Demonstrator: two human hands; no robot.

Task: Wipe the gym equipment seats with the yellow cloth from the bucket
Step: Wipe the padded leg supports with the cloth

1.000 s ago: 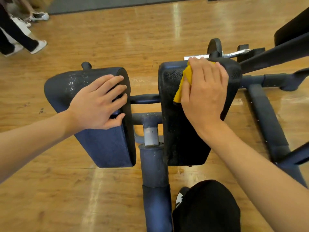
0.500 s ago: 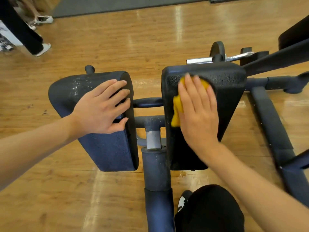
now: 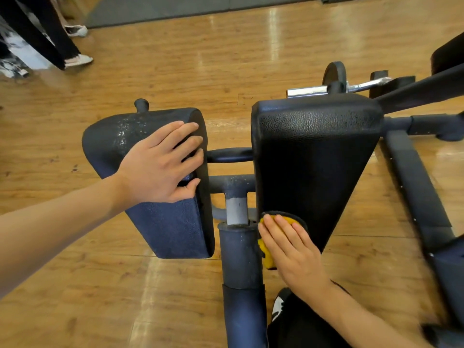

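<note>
wood floor [image 3: 175, 71], grey mat [image 3: 175, 8]; r hand [image 3: 293, 249] flat on yellow cloth [image 3: 266, 257], l hand [image 3: 158, 167] flat on pad [image 3: 170, 227].

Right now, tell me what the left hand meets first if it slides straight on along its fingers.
The left hand would slide off the left pad, cross the gap and probably meet the side of the right pad.
</note>
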